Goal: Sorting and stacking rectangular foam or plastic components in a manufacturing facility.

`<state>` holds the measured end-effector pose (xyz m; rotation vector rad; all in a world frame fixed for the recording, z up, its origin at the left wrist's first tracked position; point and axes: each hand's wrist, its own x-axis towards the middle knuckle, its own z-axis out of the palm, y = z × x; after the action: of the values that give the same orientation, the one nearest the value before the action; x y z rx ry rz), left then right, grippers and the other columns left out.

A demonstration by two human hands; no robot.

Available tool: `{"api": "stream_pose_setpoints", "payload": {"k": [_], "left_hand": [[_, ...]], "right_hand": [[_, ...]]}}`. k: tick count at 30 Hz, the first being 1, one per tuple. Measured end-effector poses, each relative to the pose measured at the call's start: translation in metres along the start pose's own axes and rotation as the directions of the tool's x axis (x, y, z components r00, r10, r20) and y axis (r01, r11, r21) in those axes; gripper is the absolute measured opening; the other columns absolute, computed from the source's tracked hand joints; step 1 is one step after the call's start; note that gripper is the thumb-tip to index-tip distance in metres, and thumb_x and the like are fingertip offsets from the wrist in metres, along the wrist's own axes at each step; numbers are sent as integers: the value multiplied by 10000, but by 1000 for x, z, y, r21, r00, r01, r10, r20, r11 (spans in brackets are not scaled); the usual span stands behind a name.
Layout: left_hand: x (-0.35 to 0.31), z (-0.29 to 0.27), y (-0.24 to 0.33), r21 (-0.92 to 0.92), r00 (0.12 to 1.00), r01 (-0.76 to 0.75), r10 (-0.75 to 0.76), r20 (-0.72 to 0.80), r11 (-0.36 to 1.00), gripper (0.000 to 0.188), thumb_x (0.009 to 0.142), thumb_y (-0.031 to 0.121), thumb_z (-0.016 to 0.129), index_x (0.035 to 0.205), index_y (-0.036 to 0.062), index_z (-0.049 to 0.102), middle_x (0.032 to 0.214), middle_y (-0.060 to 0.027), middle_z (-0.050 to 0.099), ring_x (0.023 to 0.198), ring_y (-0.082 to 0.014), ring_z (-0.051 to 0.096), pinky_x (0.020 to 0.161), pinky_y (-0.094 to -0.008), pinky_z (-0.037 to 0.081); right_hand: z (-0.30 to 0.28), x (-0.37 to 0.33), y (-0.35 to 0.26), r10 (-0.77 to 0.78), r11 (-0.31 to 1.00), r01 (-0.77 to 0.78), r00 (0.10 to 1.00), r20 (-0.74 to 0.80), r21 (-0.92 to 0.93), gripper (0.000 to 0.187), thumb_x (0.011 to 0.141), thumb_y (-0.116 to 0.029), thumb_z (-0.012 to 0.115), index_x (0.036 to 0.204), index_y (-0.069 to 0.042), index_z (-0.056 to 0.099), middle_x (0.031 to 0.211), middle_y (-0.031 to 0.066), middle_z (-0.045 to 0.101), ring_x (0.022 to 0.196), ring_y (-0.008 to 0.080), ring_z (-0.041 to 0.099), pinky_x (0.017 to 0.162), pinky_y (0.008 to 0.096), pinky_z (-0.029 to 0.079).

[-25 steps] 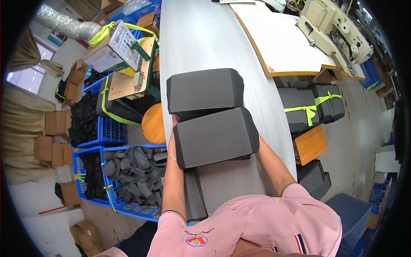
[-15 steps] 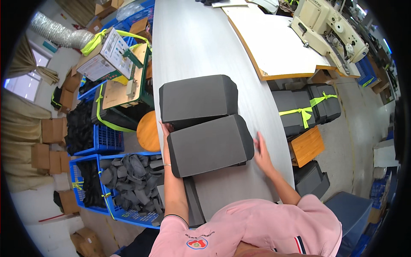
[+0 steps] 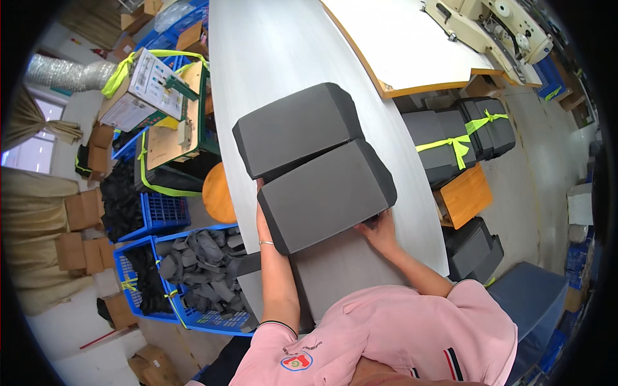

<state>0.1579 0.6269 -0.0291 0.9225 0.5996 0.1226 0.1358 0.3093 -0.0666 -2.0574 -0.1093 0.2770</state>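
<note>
Two dark grey box-shaped pieces with stitched edges lie one behind the other, slightly turned. The nearer piece [image 3: 328,196] has its far edge against the farther piece [image 3: 296,132]. My left hand [image 3: 261,209] is at the left side of the nearer piece, by the gap between the two; its fingers are mostly hidden behind the piece. At the nearer piece's front right edge my right hand [image 3: 381,233] grips, fingers curled under the rim. Below them a flat grey panel [image 3: 347,260] lies on the table, partly covered by my body.
The long pale table [image 3: 251,58] runs away from me. Blue crates [image 3: 215,321] with grey scraps stand at the left, beside a round wooden stool [image 3: 219,193]. On the right are a sewing machine [image 3: 489,32], strapped grey bundles [image 3: 444,138] and a wooden stool [image 3: 473,193].
Both grey pieces have turned anticlockwise, their right ends swinging away from me. My right hand, apart from the nearer piece before, has come onto its front right edge.
</note>
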Motion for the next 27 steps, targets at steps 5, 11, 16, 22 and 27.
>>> {"api": "stream_pose_setpoints", "payload": {"k": [5, 11, 16, 22, 27], "left_hand": [[28, -9, -8, 31, 996, -90, 89, 31, 995, 783, 1058, 647, 314, 1554, 44, 384, 1532, -165, 450, 1373, -255, 461, 1138, -362, 377], [21, -18, -17, 56, 979, -201, 199, 32, 978, 818, 1053, 667, 286, 1581, 45, 341, 1580, -162, 401, 1434, -259, 405, 1192, -372, 317], [-79, 34, -40, -2, 986, -165, 165, 12, 986, 855, 1053, 673, 249, 1644, 66, 137, 1698, -124, 185, 1557, -260, 191, 1257, -381, 164], [-76, 41, -45, 122, 977, -186, 197, -86, 975, 726, 1069, 550, 418, 1618, 97, 276, 1590, -51, 399, 1454, -228, 378, 1197, -371, 302], [-37, 53, -30, 120, 966, -244, 253, -58, 962, 624, 1070, 485, 456, 1560, 103, 396, 1519, -29, 476, 1389, -191, 452, 1157, -360, 357]], "right_hand": [[2, -5, 3, 29, 988, -5, 987, -156, 154, 824, 838, -362, 819, 1437, 18, 401, 1330, 206, 483, 1193, 367, 537, 965, 429, 514], [-2, -8, -4, 34, 995, -26, 996, -78, 101, 805, 864, -355, 800, 1438, 18, 377, 1341, 212, 476, 1172, 341, 551, 902, 417, 536], [-8, -11, 0, -37, 995, 18, 983, -179, -103, 862, 846, -417, 798, 1431, 47, 367, 1356, 236, 471, 1230, 401, 501, 1033, 466, 450], [14, -1, 3, -59, 959, -1, 978, -203, -282, 949, 844, -564, 746, 1395, 114, 377, 1356, 267, 479, 1270, 434, 457, 1095, 500, 381], [18, 33, -3, -86, 946, 5, 968, -235, -325, 977, 850, -618, 708, 1384, 140, 400, 1358, 292, 487, 1256, 441, 463, 1093, 510, 377]]}}
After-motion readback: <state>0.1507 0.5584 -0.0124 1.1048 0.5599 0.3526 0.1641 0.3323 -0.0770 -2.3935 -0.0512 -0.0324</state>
